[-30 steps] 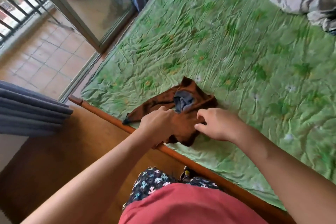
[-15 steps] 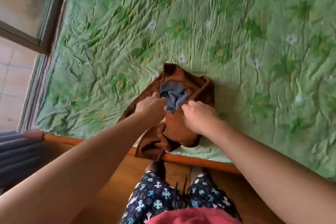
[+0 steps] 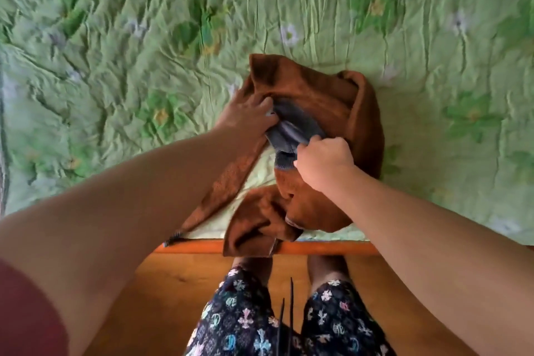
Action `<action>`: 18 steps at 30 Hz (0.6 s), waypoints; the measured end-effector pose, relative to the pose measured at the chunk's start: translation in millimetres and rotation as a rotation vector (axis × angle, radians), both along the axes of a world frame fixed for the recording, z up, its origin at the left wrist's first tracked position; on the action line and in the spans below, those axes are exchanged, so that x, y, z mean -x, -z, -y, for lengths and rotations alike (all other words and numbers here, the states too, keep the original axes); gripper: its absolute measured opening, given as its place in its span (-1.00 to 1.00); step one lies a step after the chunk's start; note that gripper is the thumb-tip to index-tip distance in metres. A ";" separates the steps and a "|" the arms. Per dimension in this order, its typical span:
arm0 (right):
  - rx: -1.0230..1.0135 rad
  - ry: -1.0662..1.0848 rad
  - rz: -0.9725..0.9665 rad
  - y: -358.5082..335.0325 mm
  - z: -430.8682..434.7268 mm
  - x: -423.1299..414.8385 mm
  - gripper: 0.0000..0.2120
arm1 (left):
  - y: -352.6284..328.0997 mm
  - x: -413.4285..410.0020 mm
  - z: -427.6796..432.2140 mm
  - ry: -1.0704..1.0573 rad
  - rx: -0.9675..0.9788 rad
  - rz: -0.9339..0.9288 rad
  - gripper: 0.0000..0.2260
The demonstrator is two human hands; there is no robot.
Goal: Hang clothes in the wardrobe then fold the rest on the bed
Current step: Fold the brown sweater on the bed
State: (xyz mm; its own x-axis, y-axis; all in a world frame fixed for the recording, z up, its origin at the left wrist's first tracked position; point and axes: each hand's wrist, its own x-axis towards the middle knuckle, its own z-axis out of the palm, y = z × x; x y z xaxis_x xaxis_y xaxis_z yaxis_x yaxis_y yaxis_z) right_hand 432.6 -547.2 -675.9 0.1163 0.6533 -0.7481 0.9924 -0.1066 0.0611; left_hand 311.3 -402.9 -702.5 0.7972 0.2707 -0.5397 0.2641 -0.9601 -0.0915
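The crumpled brown fleece garment is too bunched to tell its kind. The left hand has its fingertips buried in the grey inner fabric, perhaps a collar. The green flowered quilted bedspread is motion-blurred and cut off on three sides.

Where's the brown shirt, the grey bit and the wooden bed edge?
brown shirt (image 3: pixel 326 95): head view, on its upper crumpled part.
grey bit (image 3: pixel 289 130): head view, on its middle, between the two hands.
wooden edge (image 3: pixel 323 248): head view, on the bare strip right of the hanging shirt part.
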 end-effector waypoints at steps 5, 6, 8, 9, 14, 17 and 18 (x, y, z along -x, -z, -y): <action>0.120 0.041 0.107 -18.4 12.3 -34.8 -0.47 | -11.4 -8.0 -7.8 0.043 0.066 0.132 -0.80; 0.169 0.042 0.127 -23.7 15.8 -42.2 -0.42 | -15.5 -8.5 -9.1 0.023 0.093 0.147 -0.79; 0.245 0.039 0.168 -34.0 25.7 -55.2 -0.33 | -28.0 -9.6 -11.1 -0.068 0.182 0.188 -0.79; 0.248 0.043 0.179 -39.9 31.6 -61.0 -0.30 | -36.6 -10.3 -11.7 -0.126 0.228 0.212 -0.78; -0.040 0.154 0.160 -89.1 53.3 -88.3 -0.23 | -102.2 -22.7 -11.1 -0.347 0.448 0.420 -0.82; -0.207 0.265 0.175 -127.1 47.1 -102.0 -0.23 | -156.0 -40.1 -13.9 -0.482 0.475 0.574 -0.86; -0.263 0.313 0.179 -140.2 42.8 -106.9 -0.28 | -175.1 -45.4 -15.6 -0.524 0.455 0.616 -0.86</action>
